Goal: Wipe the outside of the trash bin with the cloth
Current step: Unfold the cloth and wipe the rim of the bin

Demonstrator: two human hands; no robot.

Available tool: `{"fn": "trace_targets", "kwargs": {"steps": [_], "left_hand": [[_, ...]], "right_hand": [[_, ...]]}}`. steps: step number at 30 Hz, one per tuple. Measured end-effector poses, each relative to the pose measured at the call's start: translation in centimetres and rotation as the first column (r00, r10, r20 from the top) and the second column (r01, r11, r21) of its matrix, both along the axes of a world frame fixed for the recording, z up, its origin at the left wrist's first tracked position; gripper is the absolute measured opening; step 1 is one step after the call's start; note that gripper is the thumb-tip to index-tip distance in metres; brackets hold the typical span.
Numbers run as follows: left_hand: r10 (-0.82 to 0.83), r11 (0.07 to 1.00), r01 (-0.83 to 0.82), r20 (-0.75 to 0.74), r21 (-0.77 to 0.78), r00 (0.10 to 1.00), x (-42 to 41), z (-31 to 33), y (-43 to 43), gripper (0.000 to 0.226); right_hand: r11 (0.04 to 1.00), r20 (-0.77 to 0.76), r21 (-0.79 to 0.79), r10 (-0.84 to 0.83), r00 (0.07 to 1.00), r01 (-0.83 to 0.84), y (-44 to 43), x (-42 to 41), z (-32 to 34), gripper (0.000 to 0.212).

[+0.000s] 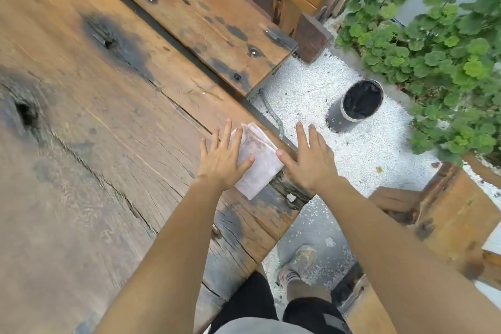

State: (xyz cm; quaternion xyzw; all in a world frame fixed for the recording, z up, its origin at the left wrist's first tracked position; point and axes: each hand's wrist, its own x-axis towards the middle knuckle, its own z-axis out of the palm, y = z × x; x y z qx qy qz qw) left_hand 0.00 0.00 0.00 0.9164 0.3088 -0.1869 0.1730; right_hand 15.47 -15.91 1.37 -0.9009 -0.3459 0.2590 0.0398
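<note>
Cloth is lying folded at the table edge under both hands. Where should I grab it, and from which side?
Take the folded cloth by its right long edge, coming from the right with the right hand. That edge lies right at the rim of the wooden table, so the fingers can slip under it there. The left hand rests flat on the other side and can pin it.

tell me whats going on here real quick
A person stands at the corner of a wooden table, both hands spread flat. The left hand presses on a folded cloth at the table's edge; the right hand is beside it, thumb touching the cloth. The bin, a dark open cylinder, stands apart on white gravel near green plants. Nothing touches it, so wiping has not begun.
</note>
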Motion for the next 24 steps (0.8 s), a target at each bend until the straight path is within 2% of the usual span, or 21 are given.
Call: {"fn": "trace_targets", "kwargs": {"steps": [4,9,12,24], "left_hand": [[-0.101,0.995,0.102,0.013,-0.018,0.995,1.4,-1.9,0.5,0.08],[-0.31,0.95,0.31,-0.009,0.018,0.951,4.4,-3.2,1.0,0.066],[-0.396,0.918,0.397,-0.023,0.025,0.918,5.8,-4.0,1.4,0.064],[-0.431,0.902,0.43,0.037,0.027,0.902,6.9,-5.7,5.1,0.049]], "right_hand": [[0.991,-0.15,0.003,-0.132,0.98,0.134,0.8,-1.6,-2.2,0.081],[0.974,-0.224,-0.047,-0.228,0.948,0.223,1.6,-1.9,-3.8,0.056],[0.956,-0.26,-0.021,-0.287,0.922,0.292,1.9,-1.6,-4.8,0.043],[0.914,-0.309,0.047,-0.371,0.876,0.404,1.7,-0.4,-7.1,0.025]]}}
